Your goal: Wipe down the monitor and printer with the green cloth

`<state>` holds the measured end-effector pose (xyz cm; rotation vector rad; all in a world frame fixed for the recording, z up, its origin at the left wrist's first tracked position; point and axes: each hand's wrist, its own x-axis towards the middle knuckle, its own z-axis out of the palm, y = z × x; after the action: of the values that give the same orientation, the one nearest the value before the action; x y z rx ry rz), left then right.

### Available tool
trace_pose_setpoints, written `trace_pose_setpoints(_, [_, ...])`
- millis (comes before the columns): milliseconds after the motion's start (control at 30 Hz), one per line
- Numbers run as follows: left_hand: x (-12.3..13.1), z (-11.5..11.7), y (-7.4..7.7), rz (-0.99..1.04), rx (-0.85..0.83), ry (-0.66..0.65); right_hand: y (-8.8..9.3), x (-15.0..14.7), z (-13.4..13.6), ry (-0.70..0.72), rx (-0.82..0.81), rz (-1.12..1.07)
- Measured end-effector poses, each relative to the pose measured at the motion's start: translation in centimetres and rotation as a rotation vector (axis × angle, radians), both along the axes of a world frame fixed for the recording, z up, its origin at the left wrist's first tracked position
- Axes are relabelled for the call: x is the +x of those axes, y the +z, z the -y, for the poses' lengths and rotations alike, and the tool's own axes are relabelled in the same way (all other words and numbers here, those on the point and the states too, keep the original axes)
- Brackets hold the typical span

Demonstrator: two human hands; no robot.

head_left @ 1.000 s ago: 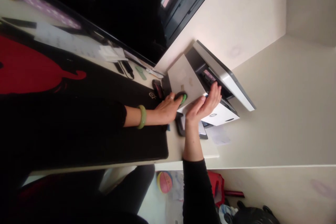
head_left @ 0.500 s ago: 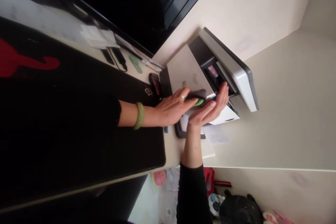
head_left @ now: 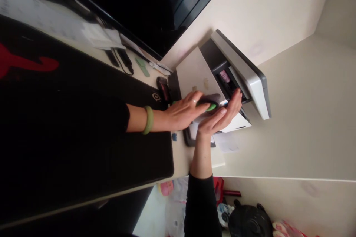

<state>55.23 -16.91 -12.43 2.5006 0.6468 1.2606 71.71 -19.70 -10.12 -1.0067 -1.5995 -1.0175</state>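
Note:
My left hand [head_left: 180, 113], with a green bracelet [head_left: 148, 120] on its wrist and a ring on one finger, holds a small black and green object [head_left: 209, 104] against the front of a white printer [head_left: 200, 74]. The printer's lid [head_left: 244, 74] stands raised, and a dark bay with a pink part shows under it. My right hand [head_left: 219, 118] is open and cupped, palm towards the object, right beside it. Its fingertips reach the edge of the open bay.
A black desk mat [head_left: 83, 92] with a red figure covers the desk under my left arm. A dark monitor [head_left: 125, 7] stands behind, with papers, pens and a small dark case [head_left: 162, 87] near it. A dark flat device [head_left: 189, 140] lies under my hands. A black bag [head_left: 247, 222] sits on the floor.
My left hand has lifted the black and green object off the desk and carried it to the printer, next to my right palm. The camera has shifted slightly.

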Motion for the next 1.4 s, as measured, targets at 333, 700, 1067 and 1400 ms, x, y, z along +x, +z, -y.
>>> trace_pose_setpoints(333, [-0.7, -0.1, -0.6, -0.071, -0.076, 0.035, -0.2, 0.3, -0.1, -0.092, -0.018, 0.028])
trace_pose_setpoints(700, [-0.8, -1.2, -0.6, -0.063, -0.051, 0.050, -0.2, 0.2, 0.0, -0.080, -0.017, 0.017])
trace_pose_setpoints(1067, [-0.7, -1.1, 0.3, -0.033, 0.007, 0.030, -0.2, -0.1, 0.0, -0.043, 0.008, 0.013])
trace_pose_setpoints(1400, [-0.8, -0.6, 0.9, -0.045, 0.056, -0.014, -0.3, -0.3, 0.2, -0.077, -0.005, -0.013])
